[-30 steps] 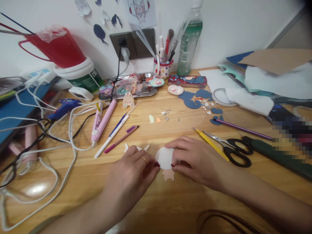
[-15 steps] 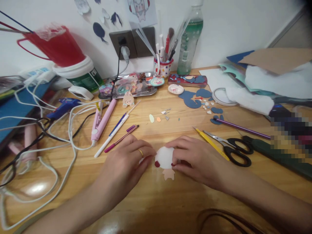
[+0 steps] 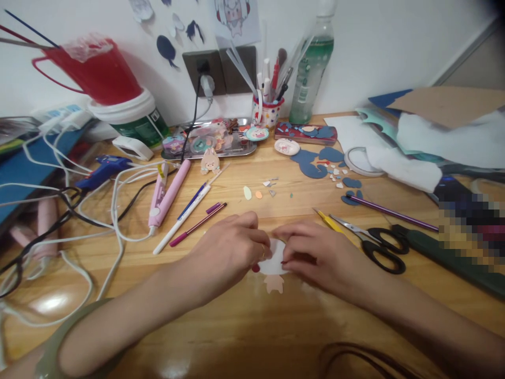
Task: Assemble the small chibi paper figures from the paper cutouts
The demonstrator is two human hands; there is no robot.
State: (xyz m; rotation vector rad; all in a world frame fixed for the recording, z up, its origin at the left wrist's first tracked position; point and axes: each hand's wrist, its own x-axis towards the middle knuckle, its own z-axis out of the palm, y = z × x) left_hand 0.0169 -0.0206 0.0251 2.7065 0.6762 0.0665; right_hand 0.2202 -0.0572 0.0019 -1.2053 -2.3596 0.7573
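A small paper doll (image 3: 275, 260) lies on the wooden table in front of me, with a white rounded head, a dark red patch on each side and a pale peach body. My left hand (image 3: 240, 245), a ring on one finger, has its fingers bent together over the upper left of the head and covers part of it. On the other side my right hand (image 3: 315, 255) grips the head's right edge between thumb and fingers. Right of that hand lie a yellow craft knife (image 3: 330, 221) and black-handled scissors (image 3: 381, 252).
Beyond the hands are paper scraps (image 3: 247, 193) and blue cut pieces (image 3: 315, 162). To the left lie pens (image 3: 199, 223), a pink hair straightener (image 3: 170, 195), tangled white cables and a blue glue gun (image 3: 104, 171). A metal tray (image 3: 236, 152) and green bottle (image 3: 311, 68) stand behind.
My left hand has moved right and over the doll's head, its fingers more bent. My right hand stays at the head's right edge. The whole view has shifted slightly.
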